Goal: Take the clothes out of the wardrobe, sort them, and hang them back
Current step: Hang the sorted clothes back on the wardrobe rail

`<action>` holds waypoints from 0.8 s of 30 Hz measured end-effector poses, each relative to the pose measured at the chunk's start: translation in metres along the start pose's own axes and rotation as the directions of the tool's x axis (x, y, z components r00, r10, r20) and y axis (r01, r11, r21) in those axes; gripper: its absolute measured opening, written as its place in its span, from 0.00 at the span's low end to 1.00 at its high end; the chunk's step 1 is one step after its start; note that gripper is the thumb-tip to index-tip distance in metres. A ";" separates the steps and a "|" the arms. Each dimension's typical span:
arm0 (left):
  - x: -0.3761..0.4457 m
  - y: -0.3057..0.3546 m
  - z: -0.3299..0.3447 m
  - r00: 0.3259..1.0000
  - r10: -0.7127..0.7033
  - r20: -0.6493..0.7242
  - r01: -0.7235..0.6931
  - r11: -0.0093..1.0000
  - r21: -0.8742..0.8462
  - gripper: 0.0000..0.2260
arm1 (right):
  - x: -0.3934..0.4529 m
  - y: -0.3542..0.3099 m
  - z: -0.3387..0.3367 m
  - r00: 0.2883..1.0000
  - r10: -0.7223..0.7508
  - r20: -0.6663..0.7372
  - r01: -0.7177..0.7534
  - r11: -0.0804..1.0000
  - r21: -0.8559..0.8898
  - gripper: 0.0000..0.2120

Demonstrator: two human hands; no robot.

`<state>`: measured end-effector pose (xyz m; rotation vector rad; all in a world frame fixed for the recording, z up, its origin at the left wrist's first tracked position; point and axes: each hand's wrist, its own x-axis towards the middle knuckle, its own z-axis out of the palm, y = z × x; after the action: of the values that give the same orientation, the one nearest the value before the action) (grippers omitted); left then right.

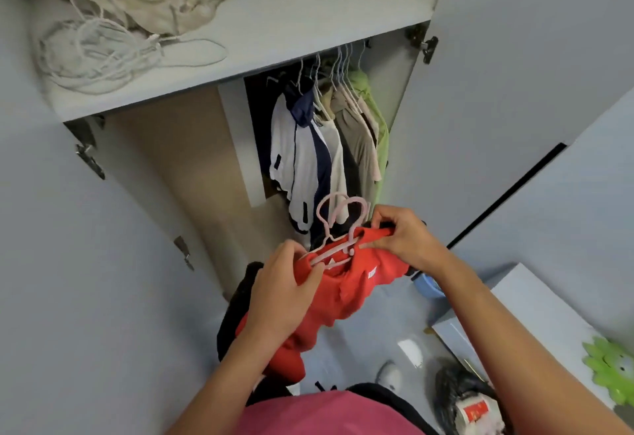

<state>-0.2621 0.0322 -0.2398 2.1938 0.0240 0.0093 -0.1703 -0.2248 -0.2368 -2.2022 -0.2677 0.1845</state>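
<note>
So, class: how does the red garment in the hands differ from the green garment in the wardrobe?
The red garment is bunched and gripped by the left hand and right hand, outside the wardrobe. The green garment hangs straight from the rail, untouched. Both sit on hangers.

1. Single head-worn wide-angle view, tilted forward and down.
2. Faces the open wardrobe (319,132) at close range; shelf (240,43) at top of frame.
3. Floor (370,324) visible below; edges strongly distorted.
</note>
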 end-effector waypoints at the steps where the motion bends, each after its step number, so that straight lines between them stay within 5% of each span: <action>1: 0.007 0.001 0.000 0.999 -0.026 -0.028 0.027 1.000 0.009 0.08 | 0.010 0.002 0.000 1.000 -0.023 0.014 0.023 1.000 -0.001 0.21; 17: 0.082 0.041 0.007 0.949 -0.257 -0.183 0.238 0.964 -0.119 0.18 | 0.132 0.029 -0.042 0.924 -0.363 0.121 0.358 0.932 0.061 0.20; 24: 0.112 -0.008 -0.022 0.821 -0.458 -0.342 0.376 0.883 -0.280 0.27 | 0.189 0.031 -0.012 0.949 -0.227 0.217 0.219 0.974 0.063 0.18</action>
<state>-0.1511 0.0571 -0.2338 1.9058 0.7118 0.2049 0.0184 -0.2035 -0.2612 -2.0944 -0.6303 0.3099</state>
